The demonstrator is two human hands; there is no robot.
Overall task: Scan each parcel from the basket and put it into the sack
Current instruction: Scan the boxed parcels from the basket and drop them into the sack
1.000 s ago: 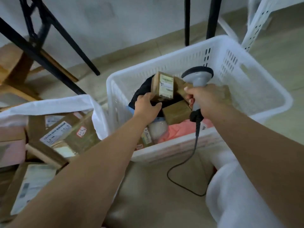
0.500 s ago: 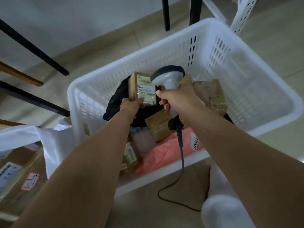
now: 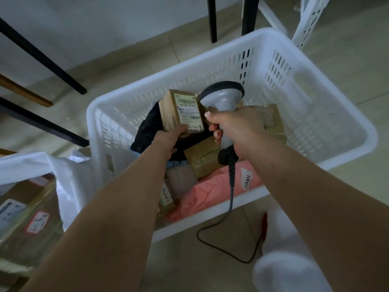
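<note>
Now both hands are busy over the white basket (image 3: 347,131).
Left hand (image 3: 168,138) clamps a labelled cardboard parcel (image 3: 181,111); right hand (image 3: 237,127) wraps the scanner (image 3: 223,100) beside it. Boxes and a pink mailer (image 3: 212,192) fill the basket; the sack (image 3: 52,169) at left holds more.

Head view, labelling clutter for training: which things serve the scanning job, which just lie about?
Job:
left hand
small box
right hand
scanner
basket
sack
pink parcel

Lying about:
black legs
white rack
</note>
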